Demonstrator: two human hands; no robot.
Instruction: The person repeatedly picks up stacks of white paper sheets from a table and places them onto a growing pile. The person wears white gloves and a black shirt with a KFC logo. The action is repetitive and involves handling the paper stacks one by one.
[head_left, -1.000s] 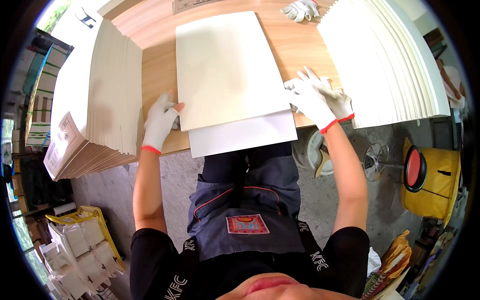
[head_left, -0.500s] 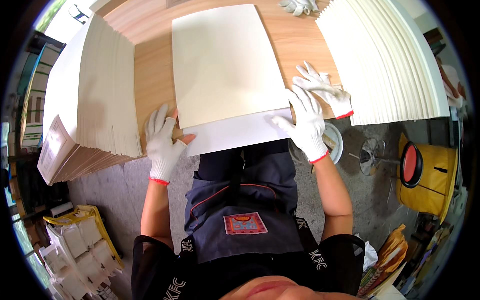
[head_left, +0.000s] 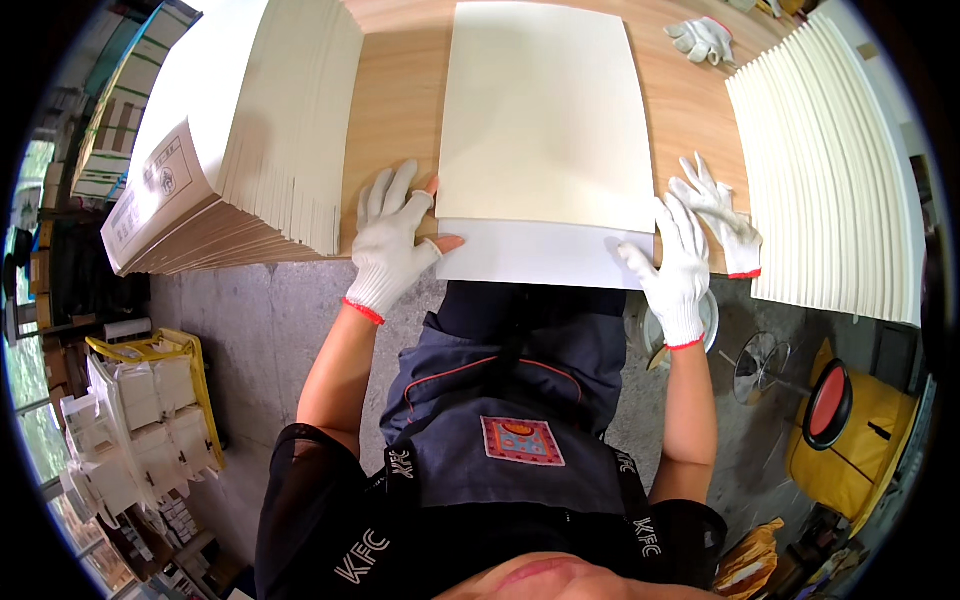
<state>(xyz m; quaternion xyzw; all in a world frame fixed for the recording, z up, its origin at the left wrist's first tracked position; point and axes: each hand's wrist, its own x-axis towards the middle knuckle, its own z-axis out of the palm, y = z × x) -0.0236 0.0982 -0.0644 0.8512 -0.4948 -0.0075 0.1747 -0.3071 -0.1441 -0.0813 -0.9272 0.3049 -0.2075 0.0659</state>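
A large cream sheet [head_left: 545,120] lies on the wooden table in front of me. From under its near edge shows a strip of a white sheet [head_left: 540,252]. My left hand [head_left: 388,235], in a white knitted glove with bare thumb and index tips, rests open at the left edges of the sheets. Its thumb tip touches the white strip. My right hand [head_left: 678,265], gloved the same way in white with a red cuff, is open along the right edges, its thumb over the white strip. Beside it lies a loose white glove [head_left: 722,215].
A tall stack of folded white sheets [head_left: 285,130] stands to the left, another stack [head_left: 825,180] to the right. Farther back lies another glove [head_left: 702,42]. On the floor are a yellow-framed cart [head_left: 150,390] at left and a yellow bag [head_left: 850,430] at right.
My view has turned, so the table and sheets appear farther right and straighter. Both hands stay at the sides of the sheets, fingers still spread.
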